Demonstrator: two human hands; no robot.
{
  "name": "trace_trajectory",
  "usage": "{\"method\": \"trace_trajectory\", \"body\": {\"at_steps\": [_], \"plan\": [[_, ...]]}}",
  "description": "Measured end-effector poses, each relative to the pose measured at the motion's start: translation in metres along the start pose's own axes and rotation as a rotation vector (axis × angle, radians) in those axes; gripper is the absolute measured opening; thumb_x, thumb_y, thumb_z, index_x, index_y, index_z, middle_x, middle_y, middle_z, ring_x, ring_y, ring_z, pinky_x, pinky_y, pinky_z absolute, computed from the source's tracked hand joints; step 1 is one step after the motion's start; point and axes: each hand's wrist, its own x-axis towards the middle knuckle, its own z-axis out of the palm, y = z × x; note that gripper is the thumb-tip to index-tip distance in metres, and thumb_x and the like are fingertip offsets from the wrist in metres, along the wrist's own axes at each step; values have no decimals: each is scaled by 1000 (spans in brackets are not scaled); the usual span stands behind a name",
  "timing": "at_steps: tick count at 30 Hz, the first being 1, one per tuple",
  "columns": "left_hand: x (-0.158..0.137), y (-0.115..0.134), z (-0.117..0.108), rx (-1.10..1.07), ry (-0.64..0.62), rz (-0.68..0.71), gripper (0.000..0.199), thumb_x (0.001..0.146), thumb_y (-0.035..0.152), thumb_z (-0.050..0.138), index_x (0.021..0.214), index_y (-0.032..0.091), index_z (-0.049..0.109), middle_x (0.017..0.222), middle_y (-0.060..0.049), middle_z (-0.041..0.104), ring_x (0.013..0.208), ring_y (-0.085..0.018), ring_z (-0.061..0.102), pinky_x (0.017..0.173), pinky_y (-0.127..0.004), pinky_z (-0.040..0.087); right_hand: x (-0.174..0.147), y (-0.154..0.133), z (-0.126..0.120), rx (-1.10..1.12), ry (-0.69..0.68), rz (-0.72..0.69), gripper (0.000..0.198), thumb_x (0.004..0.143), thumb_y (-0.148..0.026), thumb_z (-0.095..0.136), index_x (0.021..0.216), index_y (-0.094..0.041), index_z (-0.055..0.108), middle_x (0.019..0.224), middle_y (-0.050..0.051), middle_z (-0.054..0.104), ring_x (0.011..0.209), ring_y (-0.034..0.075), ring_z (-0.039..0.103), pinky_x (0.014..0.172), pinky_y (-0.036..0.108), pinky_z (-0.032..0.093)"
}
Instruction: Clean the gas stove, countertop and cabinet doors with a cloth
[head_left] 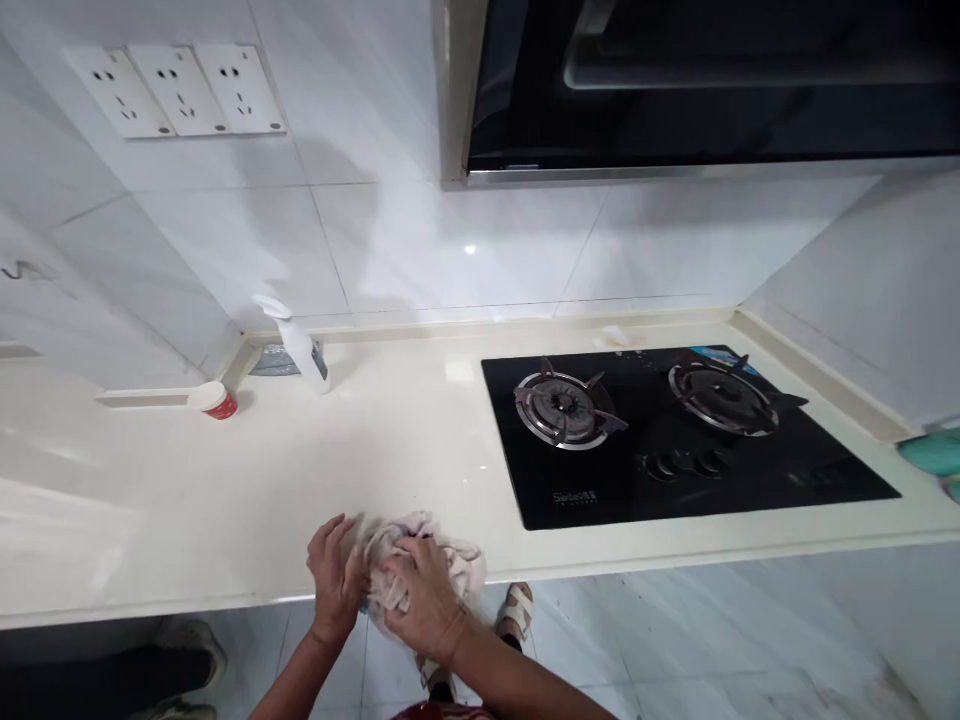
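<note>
A crumpled pale cloth (466, 562) lies bunched at the front edge of the cream countertop (405, 440), part of it hanging over the edge. My right hand (426, 592) presses on it from above, with bent fingers gripping its folds. Just left of the cloth is my left hand (334, 578), fingers slightly curled and apart from the thumb. Its thumb side is close against the cloth; whether it touches is hard to tell. A small green bit shows under the cloth between the hands.
To the right, a black two-burner gas hob (600, 480) is set into the counter beneath a dark range hood (712, 110). A white spray bottle (304, 350) and a red-and-white paper cup (219, 402) stand at the back left. Another person's shoe (199, 650) shows at lower left.
</note>
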Motion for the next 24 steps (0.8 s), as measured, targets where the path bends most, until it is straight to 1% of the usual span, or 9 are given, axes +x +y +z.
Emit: {"method": "trace_trajectory", "body": {"at_steps": [2,4,6,8,11,13,16,20,24], "plan": [[-7,4,-15,-60,70,-99,36,101,41,36,126,22,54,131,-12,54,128,-27,49,108,-50,41,11,0,-12,330,36,23,47,69,-27,65,117,-24,60,124,8,59,117,27,54,103,43,44],[-15,10,-30,-94,89,-156,32,102,40,37,125,24,53,131,-11,54,129,-25,48,109,-49,42,22,8,-38,613,72,153,45,80,-31,55,124,-23,53,118,8,63,110,23,60,97,38,50],[-21,17,-41,-99,93,-167,30,102,39,40,124,25,54,130,-10,54,128,-25,49,109,-50,43,29,27,-70,723,94,268,47,87,-34,45,133,-23,47,120,8,65,108,22,63,95,38,52],[-24,25,-45,-94,93,-143,29,101,38,43,124,26,54,131,-10,54,127,-26,51,108,-50,45,29,56,-103,597,133,299,51,86,-36,43,135,-23,49,133,9,60,121,23,58,105,41,47],[-22,41,-36,-82,23,-76,31,99,35,47,128,26,55,137,-12,51,129,-27,51,106,-51,48,13,108,-138,145,227,344,45,77,-35,47,115,-19,66,145,13,51,136,29,46,117,46,35],[-18,56,-21,-57,-73,1,36,98,33,50,133,26,55,145,-13,47,135,-28,48,107,-50,47,-3,139,-151,-61,265,350,40,78,-36,45,104,-18,71,143,14,51,135,30,46,116,48,36],[-9,81,14,-12,-211,159,50,95,32,55,144,29,49,159,-13,35,148,-33,33,112,-54,41,-17,171,-162,-215,365,311,44,88,-42,39,108,-19,71,140,14,54,132,29,50,114,49,39],[12,114,73,29,-340,286,73,84,45,68,151,34,42,168,-11,20,153,-45,11,112,-70,29,-12,191,-164,-413,495,309,58,95,-53,29,121,-16,65,141,17,55,140,31,42,115,55,34],[25,129,126,62,-420,316,81,76,60,73,149,37,47,169,-10,19,151,-51,11,110,-77,17,-6,198,-152,-600,442,297,62,98,-52,22,130,-16,62,146,15,52,144,31,38,116,56,30]]}}
